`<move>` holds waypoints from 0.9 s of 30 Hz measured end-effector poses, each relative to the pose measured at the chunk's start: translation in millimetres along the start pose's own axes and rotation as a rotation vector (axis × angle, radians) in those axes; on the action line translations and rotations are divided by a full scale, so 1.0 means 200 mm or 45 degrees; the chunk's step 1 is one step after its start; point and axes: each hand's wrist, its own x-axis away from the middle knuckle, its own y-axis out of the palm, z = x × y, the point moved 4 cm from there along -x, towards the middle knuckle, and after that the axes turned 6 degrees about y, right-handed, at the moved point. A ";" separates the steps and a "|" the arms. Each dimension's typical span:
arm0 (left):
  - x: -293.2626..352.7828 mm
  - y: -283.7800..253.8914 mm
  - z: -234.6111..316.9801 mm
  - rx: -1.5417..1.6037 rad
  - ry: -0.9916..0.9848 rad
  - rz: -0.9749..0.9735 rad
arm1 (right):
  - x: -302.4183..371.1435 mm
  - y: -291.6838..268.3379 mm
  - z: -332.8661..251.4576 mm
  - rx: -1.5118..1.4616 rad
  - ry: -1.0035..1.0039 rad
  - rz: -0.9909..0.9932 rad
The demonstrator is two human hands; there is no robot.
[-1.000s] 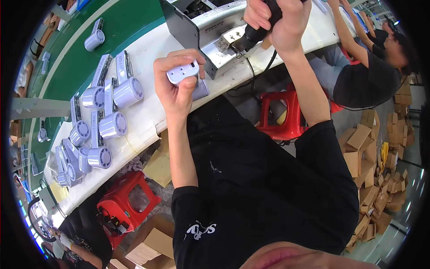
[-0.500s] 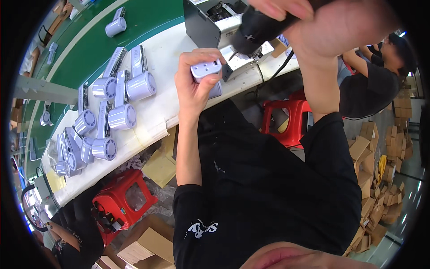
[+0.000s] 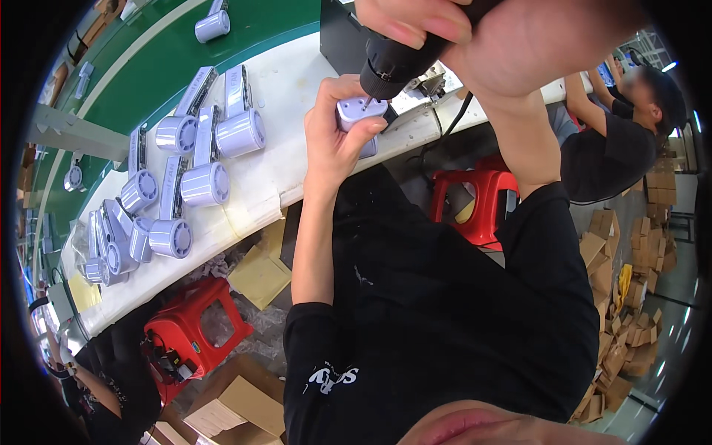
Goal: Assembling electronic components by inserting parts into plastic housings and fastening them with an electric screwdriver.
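Screwdriver (image 3: 393, 63), black, lies near 12 o'clock of my view, and its nose points toward 8 o'clock. From my remote place I see the right hand (image 3: 512, 52), at about 1 o'clock, closed around its body; the upper part of this hand is blurred and goes near the border of my view.

The left hand (image 3: 330, 137) is also near 12 o'clock, a little lower. It grasps one lilac fan unit (image 3: 360, 111), with the thumb on the near side and the fingers around the far side. The unit shows me its rounded end, which has small holes. The thin bit (image 3: 368, 102) of the tool comes down onto this end; whether it sits inside a hole, I cannot tell.

Just beside them, toward 1 o'clock, I see a metal fixture (image 3: 429, 83) on the white worktop (image 3: 278, 89), and a dark panel (image 3: 340, 44) stands at 12 o'clock, behind the left hand. Between 9 and 10 o'clock, a group of similar lilac units (image 3: 205, 184) lies close together on the same worktop, with round heads toward me. At 11 o'clock, one single unit (image 3: 213, 27) rests on the green belt (image 3: 148, 81).

Below the worktop there is one red stool (image 3: 482, 182) between 2 and 3 o'clock and another red stool (image 3: 174, 326) at 8 o'clock. Brown cartons (image 3: 630, 348) are piled at 4 o'clock.
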 end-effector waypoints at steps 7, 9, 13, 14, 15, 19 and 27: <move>0.00 0.00 -0.01 0.015 -0.005 0.018 | 0.01 0.02 0.02 0.031 0.027 -0.053; 0.00 0.00 0.00 0.025 -0.003 0.020 | 0.01 0.02 0.02 0.021 0.021 -0.050; -0.01 0.00 0.00 0.028 0.029 0.013 | 0.00 0.01 -0.01 -0.023 0.002 -0.048; 0.00 0.00 0.00 0.016 0.019 0.010 | 0.00 0.01 -0.02 -0.031 -0.001 -0.046; 0.00 0.00 0.00 0.003 0.010 0.007 | 0.00 0.02 -0.02 -0.039 -0.003 -0.047; 0.00 0.00 0.00 0.019 0.010 -0.005 | -0.01 0.03 -0.03 -0.049 -0.008 -0.063; -0.01 0.01 0.00 0.020 0.037 0.020 | -0.02 0.12 -0.03 0.058 0.042 -0.202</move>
